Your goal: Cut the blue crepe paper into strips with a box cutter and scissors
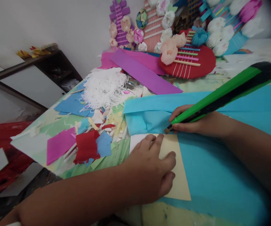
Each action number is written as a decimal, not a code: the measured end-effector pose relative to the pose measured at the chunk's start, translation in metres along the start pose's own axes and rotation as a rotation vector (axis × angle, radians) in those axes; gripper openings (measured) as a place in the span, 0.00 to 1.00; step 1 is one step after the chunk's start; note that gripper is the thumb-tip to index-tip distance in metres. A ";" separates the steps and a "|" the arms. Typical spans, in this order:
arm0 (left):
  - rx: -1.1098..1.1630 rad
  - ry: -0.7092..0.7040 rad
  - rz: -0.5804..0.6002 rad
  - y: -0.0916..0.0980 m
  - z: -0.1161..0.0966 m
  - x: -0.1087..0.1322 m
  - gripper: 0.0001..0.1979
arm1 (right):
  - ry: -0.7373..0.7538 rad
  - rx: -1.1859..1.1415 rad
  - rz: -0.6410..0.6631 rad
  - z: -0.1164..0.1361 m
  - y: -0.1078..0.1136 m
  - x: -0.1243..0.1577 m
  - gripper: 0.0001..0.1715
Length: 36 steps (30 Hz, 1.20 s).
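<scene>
My left hand (151, 166) presses flat on a cream card (176, 171) that lies on a sheet of light blue paper (215, 175). My right hand (196, 122) grips a green and black utility knife (222, 94), its tip touching the blue paper at the card's top edge. A folded layer of the same blue paper (147, 116) lies just beyond the knife tip.
Paper scraps in pink (60, 144), red (87, 146) and blue litter the table's left side, beside a heap of white shredded paper (104, 88). A purple strip (145, 75) and paper-flower crafts (187, 59) stand at the back. A dark shelf (36, 75) is at left.
</scene>
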<state>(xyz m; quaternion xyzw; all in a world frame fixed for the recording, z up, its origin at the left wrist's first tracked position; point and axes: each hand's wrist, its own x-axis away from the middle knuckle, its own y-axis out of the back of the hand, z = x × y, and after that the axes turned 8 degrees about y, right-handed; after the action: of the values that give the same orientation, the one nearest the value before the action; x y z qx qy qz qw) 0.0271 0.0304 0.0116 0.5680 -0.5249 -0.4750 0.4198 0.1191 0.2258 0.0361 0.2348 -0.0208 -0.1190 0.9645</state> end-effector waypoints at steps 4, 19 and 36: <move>-0.005 0.016 -0.005 0.000 -0.001 0.001 0.20 | 0.061 0.076 0.009 -0.003 -0.001 0.000 0.12; -0.032 -0.016 0.010 0.000 0.001 -0.001 0.20 | -0.046 -0.052 -0.018 0.000 0.007 0.002 0.15; -0.043 -0.012 0.020 0.002 -0.001 -0.001 0.21 | -0.002 -0.035 0.013 0.005 0.004 0.002 0.13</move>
<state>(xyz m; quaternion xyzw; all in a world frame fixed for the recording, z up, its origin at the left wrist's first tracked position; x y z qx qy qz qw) 0.0275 0.0309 0.0135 0.5507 -0.5228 -0.4853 0.4335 0.1218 0.2269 0.0422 0.2177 -0.0214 -0.1134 0.9692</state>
